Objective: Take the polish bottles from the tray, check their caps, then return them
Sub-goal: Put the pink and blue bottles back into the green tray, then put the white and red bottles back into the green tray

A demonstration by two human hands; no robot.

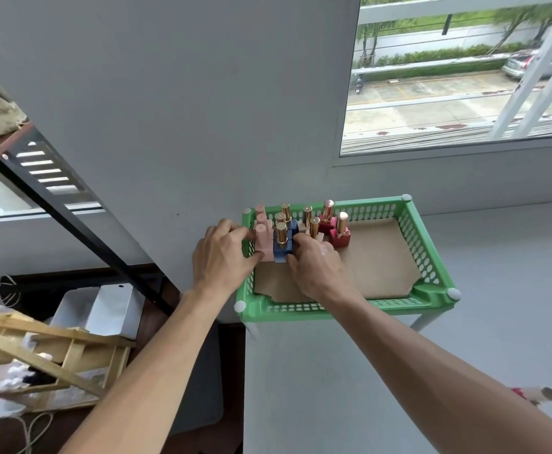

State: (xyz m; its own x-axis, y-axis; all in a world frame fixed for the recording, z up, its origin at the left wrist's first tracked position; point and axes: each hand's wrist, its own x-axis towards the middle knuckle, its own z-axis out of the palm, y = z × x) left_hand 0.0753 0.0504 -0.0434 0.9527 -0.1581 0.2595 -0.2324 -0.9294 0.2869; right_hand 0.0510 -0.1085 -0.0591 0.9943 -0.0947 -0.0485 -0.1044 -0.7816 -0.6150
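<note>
A green perforated tray (428,253) lined with brown cardboard holds several polish bottles in its far left corner. A pink bottle with a pink cap (264,242) stands at the left wall, with my left hand (222,257) around it, thumb below and fingers on the tray's rim. A blue bottle with a gold cap (281,245) stands beside it, and my right hand (317,267) touches its right side. Two red bottles (339,235) with rose-gold caps stand further right. Beige bottles are partly hidden behind them.
The tray stands on white legs against a grey wall, below a window (464,77). A black metal shelf frame (81,224) slants at the left. Below it lie white boxes (104,309), a wooden frame (48,355) and string.
</note>
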